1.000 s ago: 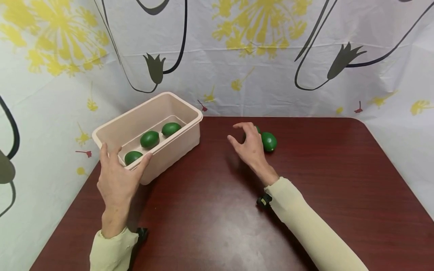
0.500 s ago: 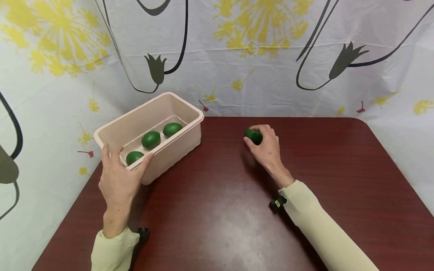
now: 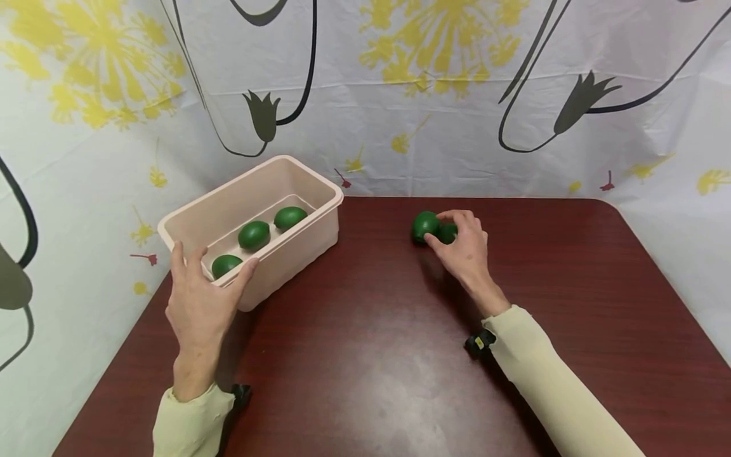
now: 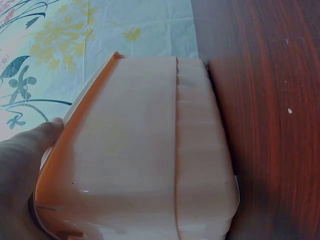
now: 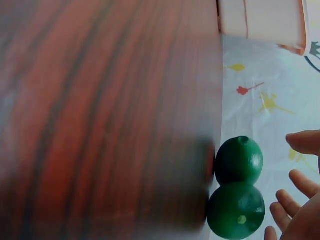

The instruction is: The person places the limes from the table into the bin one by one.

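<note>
My left hand [image 3: 200, 311] grips the near end of a pale pink plastic bin [image 3: 297, 254], its fingers and thumb spread over the rim. Inside the bin lie a lime [image 3: 226, 265] near my fingers, a middle lime [image 3: 254, 235] and a far lime [image 3: 290, 218]. On the table, my right hand [image 3: 465, 251] hovers by two more dark green limes that touch each other. The left one [image 3: 425, 226] shows in the head view; the right one [image 3: 448, 233] is partly behind my fingers. In the right wrist view the fingers [image 5: 287, 202] stand apart from both limes.
The dark red wooden table [image 3: 354, 355] runs under everything. A white cloth [image 3: 457, 152] with yellow and grey plant prints hangs behind the table and at its sides. The bin stands near the table's left back edge.
My right hand has moved right, passing the left lime and coming to the right one, so the left lime now shows fully. My left hand and the bin have stayed in place.
</note>
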Motion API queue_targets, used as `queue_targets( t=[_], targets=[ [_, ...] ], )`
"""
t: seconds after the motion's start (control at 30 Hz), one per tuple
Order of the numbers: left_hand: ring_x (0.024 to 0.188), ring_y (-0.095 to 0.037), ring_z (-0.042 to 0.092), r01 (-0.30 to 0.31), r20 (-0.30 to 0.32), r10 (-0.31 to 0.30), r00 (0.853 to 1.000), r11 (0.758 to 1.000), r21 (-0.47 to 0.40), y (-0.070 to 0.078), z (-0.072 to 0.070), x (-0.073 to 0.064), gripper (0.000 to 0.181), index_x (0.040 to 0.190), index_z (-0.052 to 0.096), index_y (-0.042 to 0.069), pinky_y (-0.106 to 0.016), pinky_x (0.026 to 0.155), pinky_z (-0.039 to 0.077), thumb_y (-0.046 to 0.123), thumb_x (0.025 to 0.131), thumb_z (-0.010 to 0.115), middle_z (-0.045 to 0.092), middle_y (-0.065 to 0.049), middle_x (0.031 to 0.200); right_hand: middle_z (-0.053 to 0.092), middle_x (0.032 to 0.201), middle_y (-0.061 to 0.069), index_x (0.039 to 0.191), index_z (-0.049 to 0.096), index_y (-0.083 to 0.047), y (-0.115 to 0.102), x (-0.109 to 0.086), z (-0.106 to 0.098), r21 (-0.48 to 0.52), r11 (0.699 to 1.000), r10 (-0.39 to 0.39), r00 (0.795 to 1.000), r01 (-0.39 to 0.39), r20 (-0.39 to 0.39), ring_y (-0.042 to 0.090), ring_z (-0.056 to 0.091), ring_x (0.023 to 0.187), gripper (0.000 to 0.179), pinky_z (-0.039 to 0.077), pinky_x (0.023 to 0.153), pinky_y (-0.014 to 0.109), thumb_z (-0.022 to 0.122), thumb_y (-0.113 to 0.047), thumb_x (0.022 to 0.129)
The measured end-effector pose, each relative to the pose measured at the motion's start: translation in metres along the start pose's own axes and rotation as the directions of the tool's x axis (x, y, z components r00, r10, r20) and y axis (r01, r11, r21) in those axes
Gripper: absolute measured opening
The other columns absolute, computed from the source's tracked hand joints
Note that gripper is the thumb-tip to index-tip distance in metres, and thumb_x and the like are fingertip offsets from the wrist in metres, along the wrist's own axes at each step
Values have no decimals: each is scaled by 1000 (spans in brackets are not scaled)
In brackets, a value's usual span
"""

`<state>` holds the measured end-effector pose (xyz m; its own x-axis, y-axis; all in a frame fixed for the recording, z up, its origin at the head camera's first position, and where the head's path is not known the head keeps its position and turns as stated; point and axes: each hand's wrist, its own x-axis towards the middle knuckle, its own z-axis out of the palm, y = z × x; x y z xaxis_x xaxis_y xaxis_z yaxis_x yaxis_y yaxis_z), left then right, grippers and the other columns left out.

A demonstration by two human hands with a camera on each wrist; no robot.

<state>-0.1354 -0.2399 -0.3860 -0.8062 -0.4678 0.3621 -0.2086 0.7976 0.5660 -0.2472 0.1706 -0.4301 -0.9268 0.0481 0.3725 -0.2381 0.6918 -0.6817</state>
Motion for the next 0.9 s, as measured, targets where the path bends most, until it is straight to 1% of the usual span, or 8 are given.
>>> queue_targets(
  t=[0.3,0.5,0.67,0.8,0.9],
  targets=[
    [123,-55,60,-2,-4,2,1000,1000,5,-1,0,0,91,148,54,17,-78,86,47,72,79,74,30,-6,172,53,145,22,135,62,-4,10,2,-10,-42,997,67,996,-65,60,44,45,136,53,29,111,67,81,-24,89],
    [125,-54,59,-3,-4,3,1000,1000,3,-1,0,0,92,149,53,16,-77,87,47,73,80,74,29,-6,172,46,151,23,143,56,-5,15,2,-19,-40,994,108,986,-104,124,45,40,139,61,26,114,68,80,-25,90],
    [124,-55,59,-7,-9,7,1000,1000,4,0,0,0,91,148,54,15,-77,85,47,72,79,75,31,-7,172,42,156,24,150,49,-5,18,4,-24,-59,992,125,971,-115,206,46,37,142,71,29,114,68,80,-25,90],
    [125,-54,59,-4,-6,4,1000,1000,5,0,0,-1,92,149,54,15,-77,85,47,72,80,75,30,-7,172,42,157,24,156,42,-7,19,6,-25,-69,990,138,951,-124,278,45,39,142,77,37,112,65,79,-24,90],
    [125,-54,59,-5,-7,5,1000,1000,4,0,0,-1,92,148,54,15,-77,85,47,72,80,74,31,-7,171,41,157,25,158,38,-7,21,7,-26,-67,989,143,936,-128,323,46,40,140,81,41,109,65,78,-19,90]
  ],
)
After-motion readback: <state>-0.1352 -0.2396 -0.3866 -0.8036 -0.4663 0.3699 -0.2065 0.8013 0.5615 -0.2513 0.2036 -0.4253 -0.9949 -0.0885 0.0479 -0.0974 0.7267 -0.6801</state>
